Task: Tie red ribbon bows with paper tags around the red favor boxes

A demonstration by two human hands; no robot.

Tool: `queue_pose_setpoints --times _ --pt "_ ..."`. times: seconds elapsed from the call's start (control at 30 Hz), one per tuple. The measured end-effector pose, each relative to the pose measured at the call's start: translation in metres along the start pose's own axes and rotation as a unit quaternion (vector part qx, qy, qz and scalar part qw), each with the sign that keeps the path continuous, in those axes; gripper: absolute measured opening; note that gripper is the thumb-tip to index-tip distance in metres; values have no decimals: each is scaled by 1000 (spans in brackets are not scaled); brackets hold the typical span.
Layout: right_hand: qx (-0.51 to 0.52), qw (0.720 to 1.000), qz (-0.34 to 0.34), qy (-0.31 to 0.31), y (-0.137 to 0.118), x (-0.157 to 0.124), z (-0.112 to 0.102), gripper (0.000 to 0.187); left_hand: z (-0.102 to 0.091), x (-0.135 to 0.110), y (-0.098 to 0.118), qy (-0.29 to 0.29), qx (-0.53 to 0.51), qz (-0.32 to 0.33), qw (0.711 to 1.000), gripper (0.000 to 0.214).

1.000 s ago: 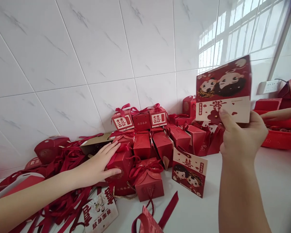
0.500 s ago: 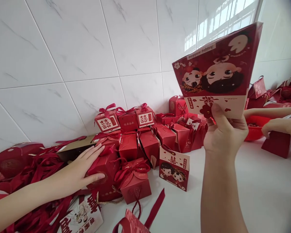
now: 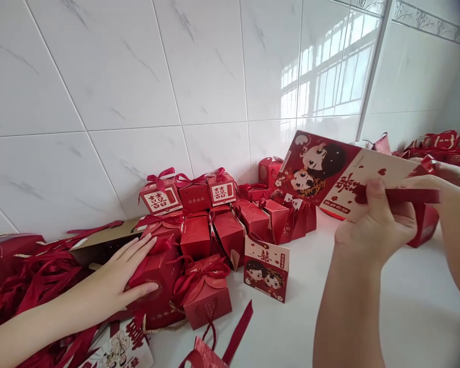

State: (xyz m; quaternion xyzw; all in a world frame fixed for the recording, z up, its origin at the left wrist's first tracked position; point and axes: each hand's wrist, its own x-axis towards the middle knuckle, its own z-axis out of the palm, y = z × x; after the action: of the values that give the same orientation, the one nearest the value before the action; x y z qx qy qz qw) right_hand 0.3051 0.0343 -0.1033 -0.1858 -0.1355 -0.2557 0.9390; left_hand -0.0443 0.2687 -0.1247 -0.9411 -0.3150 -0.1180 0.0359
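Note:
My left hand [image 3: 126,276] lies with fingers stretched over a large red gift box [image 3: 157,291] that has gold cord handles. In my right hand [image 3: 375,225], raised over the table, is a red-and-white wedding candy box [image 3: 314,166] printed with a cartoon couple. It is tilted on its side, with my thumb across the white part. A dark red ribbon [image 3: 417,196] sticks out past that hand. A smaller box of the same print [image 3: 266,271] stands on the table between my hands. Beside the left hand is a red box with a bow [image 3: 207,296].
Stacked red gift boxes [image 3: 199,230] line the tiled wall [image 3: 214,66]. Tangled red ribbons [image 3: 42,296] lie at left. Another person's hands and forearm [image 3: 454,194] reach in at right, close to my right hand. More red bags [image 3: 440,143] sit far right.
My right hand has lowered and moved right, turning the candy box from upside down onto its side. My left hand stays on the large box. The view has shifted slightly right.

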Motion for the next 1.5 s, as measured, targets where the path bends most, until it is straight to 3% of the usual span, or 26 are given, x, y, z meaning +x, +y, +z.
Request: queue_pose_setpoints --times 0.17,0.27,0.33,0.4,0.47,0.53,0.63,0.7,0.77,0.83,0.93,1.0,1.1,1.23,1.33,1.5 --pt "8 998 -39 46 -13 5 -4 33 6 5 -12 -10 26 4 1000 90" --pt "28 999 0 33 -21 8 -5 29 -20 13 11 33 140 14 990 90" --pt "25 999 8 18 -28 7 -4 24 -49 26 44 89 178 54 978 106" --pt "18 1000 -12 7 -34 5 -2 22 -81 44 89 148 118 88 978 112" --pt "17 999 -38 -8 -39 4 -1 23 -107 64 138 107 -23 139 984 108" --pt "21 998 -57 -20 -40 3 0 23 -123 85 185 63 -164 180 968 110" --pt "26 998 -53 -19 -33 8 -3 25 -129 120 242 -29 -334 282 899 107" --pt "18 999 -27 -17 -23 14 -8 29 -125 146 267 -56 -406 327 852 94" --pt "4 1000 18 -14 -12 22 -14 33 -119 173 284 -55 -423 336 840 79" --pt "-18 998 66 -12 -1 28 -20 36 -114 197 292 -27 -389 348 852 72" --pt "-78 988 125 -40 13 32 -27 35 -112 220 297 8 -305 404 862 83" --pt "-121 978 154 -74 20 31 -29 34 -115 228 299 -22 -271 436 858 92" --pt "-172 963 181 -106 31 30 -32 36 -120 238 300 -57 -240 459 853 85" --pt "-226 941 195 -158 51 33 -42 50 -114 257 294 19 -139 468 873 74" --pt "-273 928 201 -153 79 31 -63 58 -97 276 286 58 -22 450 891 70" --pt "-350 905 226 -83 126 15 -118 34 -64 298 277 67 73 410 907 69"
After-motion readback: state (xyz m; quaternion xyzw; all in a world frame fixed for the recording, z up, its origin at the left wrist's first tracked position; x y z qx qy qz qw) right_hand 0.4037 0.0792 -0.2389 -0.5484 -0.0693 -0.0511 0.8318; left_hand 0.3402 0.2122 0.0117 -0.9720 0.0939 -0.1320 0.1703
